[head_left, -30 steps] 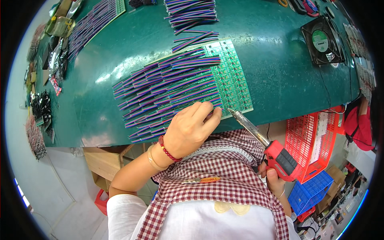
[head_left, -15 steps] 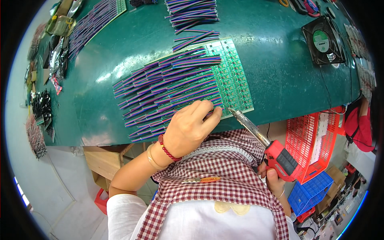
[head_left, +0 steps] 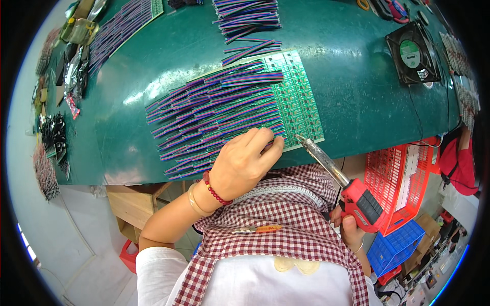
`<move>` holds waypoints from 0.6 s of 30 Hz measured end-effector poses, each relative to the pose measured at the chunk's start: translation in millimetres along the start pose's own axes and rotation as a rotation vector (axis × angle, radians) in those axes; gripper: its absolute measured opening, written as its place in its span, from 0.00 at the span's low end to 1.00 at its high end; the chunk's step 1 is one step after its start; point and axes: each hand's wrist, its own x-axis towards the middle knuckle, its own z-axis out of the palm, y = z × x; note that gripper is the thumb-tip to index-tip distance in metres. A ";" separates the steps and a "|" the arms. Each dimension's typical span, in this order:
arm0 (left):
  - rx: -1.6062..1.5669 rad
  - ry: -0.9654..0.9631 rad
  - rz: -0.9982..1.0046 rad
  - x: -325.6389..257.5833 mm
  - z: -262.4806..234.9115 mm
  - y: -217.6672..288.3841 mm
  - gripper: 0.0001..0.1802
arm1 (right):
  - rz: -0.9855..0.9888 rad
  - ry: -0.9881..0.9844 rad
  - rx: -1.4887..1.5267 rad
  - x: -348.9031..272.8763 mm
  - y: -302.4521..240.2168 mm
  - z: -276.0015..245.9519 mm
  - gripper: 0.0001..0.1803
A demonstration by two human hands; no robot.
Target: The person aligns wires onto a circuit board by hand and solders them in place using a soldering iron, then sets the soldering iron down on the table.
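Note:
A green panel of small circuit boards [head_left: 298, 97] lies on the table before me, with rows of multicoloured ribbon wires [head_left: 214, 109] running leftward from it. At the panel's near edge my left hand [head_left: 245, 160] is closed in a pinch. A bit of wire shows between its fingertips, mostly hidden. My right hand [head_left: 351, 232] is wrapped round the red and black handle of a soldering gun [head_left: 363, 204]. The gun's metal tip points up and left over the panel's near right corner, just right of my left fingertips. Whether the tip touches the panel, I cannot tell.
Bundles of ribbon wire [head_left: 245, 18] lie at the far side of the green table [head_left: 357, 112]. A second wired panel [head_left: 127, 28] is at the far left. A fan [head_left: 412, 53] stands at the right, its cord trailing. Below it are red [head_left: 403, 188] and blue crates [head_left: 395, 247].
The soldering gun has shifted slightly right, its tip a little farther from my left fingertips. My left hand stays in place.

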 end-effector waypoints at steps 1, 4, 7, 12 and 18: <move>0.005 0.005 0.006 -0.1 0.7 -0.2 0.15 | -0.014 0.014 -0.028 0.4 0.0 0.9 0.22; 0.027 0.012 0.010 -0.7 2.6 -0.6 0.15 | -0.011 0.015 -0.041 2.6 -2.7 0.1 0.23; 0.089 0.006 0.014 -0.3 -0.4 3.9 0.14 | -0.018 0.043 0.005 4.8 -6.5 3.3 0.25; 0.177 0.019 0.028 6.3 -4.1 3.8 0.12 | -0.103 0.155 0.063 15.7 -11.5 6.3 0.34; 0.277 0.195 -0.061 54.4 -10.9 -25.9 0.08 | -0.204 0.143 0.042 27.8 -9.2 8.9 0.30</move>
